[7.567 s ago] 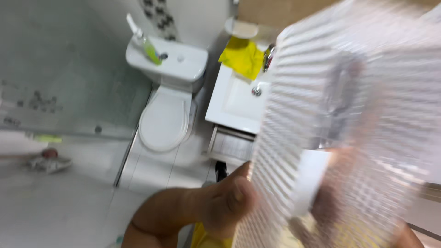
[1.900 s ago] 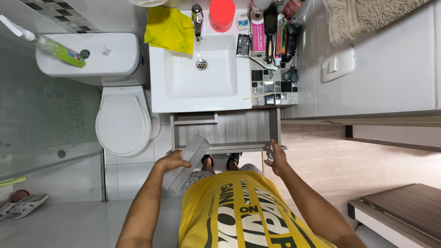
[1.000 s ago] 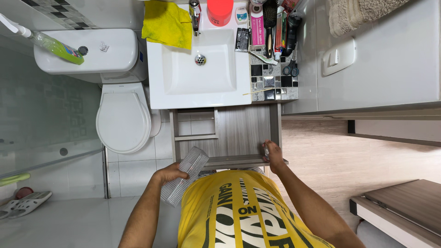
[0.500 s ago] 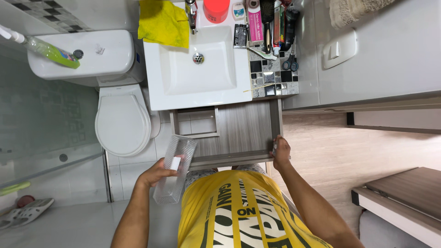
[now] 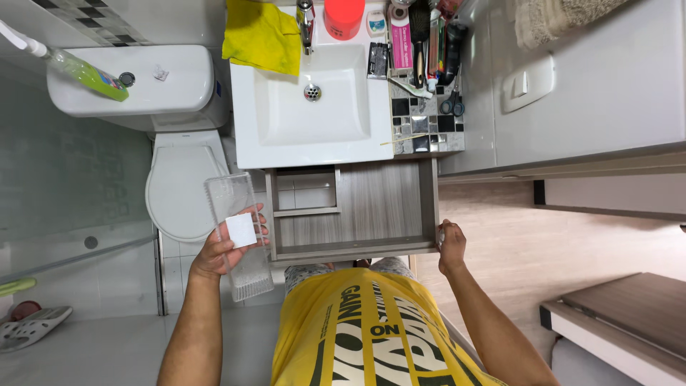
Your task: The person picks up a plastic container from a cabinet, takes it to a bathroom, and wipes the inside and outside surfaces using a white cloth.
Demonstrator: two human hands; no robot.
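My left hand (image 5: 218,250) holds a clear ribbed plastic organiser tray (image 5: 239,236) with a white label on its base, tipped up left of the open wooden drawer (image 5: 379,200). My right hand (image 5: 451,246) rests on the drawer's front right corner, fingers curled against its edge; whether it holds anything small I cannot tell. The drawer is pulled out under the white sink (image 5: 311,100), with one inner divider at its left.
A white toilet (image 5: 179,187) with a green spray bottle (image 5: 82,68) on its cistern stands at left. A yellow cloth (image 5: 263,36) lies by the tap. Toiletries and scissors (image 5: 451,106) crowd the mosaic counter. Sandals (image 5: 32,327) lie at bottom left.
My left hand has swung the clear tray up and to the left, away from the drawer front. My right hand has slid to the drawer's right corner.
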